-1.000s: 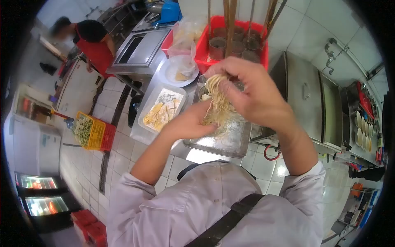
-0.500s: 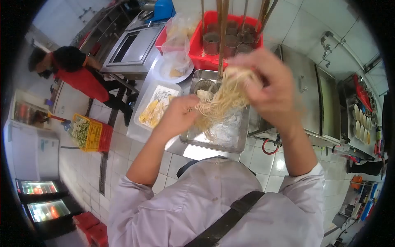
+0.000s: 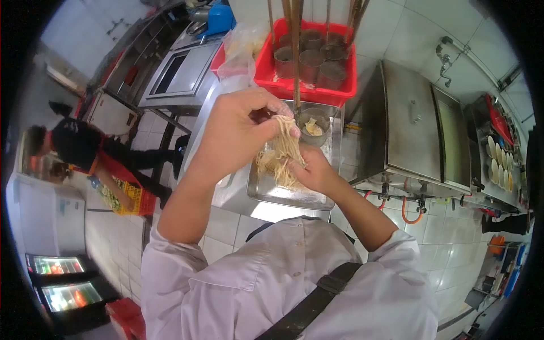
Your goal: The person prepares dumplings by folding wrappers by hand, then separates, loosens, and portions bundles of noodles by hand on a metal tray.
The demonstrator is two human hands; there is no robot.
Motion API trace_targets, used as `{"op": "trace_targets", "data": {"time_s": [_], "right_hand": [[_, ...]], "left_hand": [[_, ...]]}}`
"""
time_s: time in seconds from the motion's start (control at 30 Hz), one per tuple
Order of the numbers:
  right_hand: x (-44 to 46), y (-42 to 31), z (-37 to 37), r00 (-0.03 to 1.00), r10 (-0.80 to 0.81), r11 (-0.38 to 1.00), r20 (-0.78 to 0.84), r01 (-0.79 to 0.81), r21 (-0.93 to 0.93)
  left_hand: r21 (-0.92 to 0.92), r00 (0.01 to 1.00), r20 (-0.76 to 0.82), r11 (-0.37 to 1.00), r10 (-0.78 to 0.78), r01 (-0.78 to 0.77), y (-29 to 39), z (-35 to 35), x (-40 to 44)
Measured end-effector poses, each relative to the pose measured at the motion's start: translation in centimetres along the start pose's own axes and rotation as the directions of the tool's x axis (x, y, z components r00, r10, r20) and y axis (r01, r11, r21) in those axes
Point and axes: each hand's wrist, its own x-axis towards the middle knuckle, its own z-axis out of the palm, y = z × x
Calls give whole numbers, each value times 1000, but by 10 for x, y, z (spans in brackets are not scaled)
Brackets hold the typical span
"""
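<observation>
A loose bundle of thin, pale noodles [image 3: 288, 150] hangs between my two hands over a shallow metal tray [image 3: 335, 122]. My left hand [image 3: 241, 127] is closed on the upper end of the strands, thumb against fingertips. Lower and to the right, my right hand [image 3: 314, 169] grips the side of the bundle. More strands trail down toward the tray floor; whether they touch it I cannot tell. Just beyond my right hand, a mesh noodle strainer [image 3: 322, 139] rests in the tray with pale yellow pieces inside.
A red bin [image 3: 340, 96] behind the tray holds several long-handled strainers. Plastic bags [image 3: 241, 56] lie to its left. A steel cooker [image 3: 411, 113] stands at the right. On the left, a person [image 3: 79, 144] bends over a yellow crate [image 3: 133, 198].
My left hand has risen to the top of the noodles, while my right hand has dropped below it. The person at left has moved over to the crate and reaches into it.
</observation>
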Motion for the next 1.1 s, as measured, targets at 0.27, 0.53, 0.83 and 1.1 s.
{"op": "trace_targets", "data": {"time_s": [0.27,0.53,0.83,1.1], "right_hand": [[-19,5,-16,968,-204,947,-149,156,-280],[-64,84,19,849,528,724,28,-432,-538],[-63,44,18,860,470,874,198,-422,-240],[-62,86,41,977,-57,961,-205,-2,-277]], "left_hand": [[304,975,196,952,-99,36,-7,-16,-5],[352,849,518,931,-109,-95,-261,126,-91],[584,927,338,808,-163,-71,-193,94,-83],[371,998,-40,928,56,-37,-141,95,-103]]}}
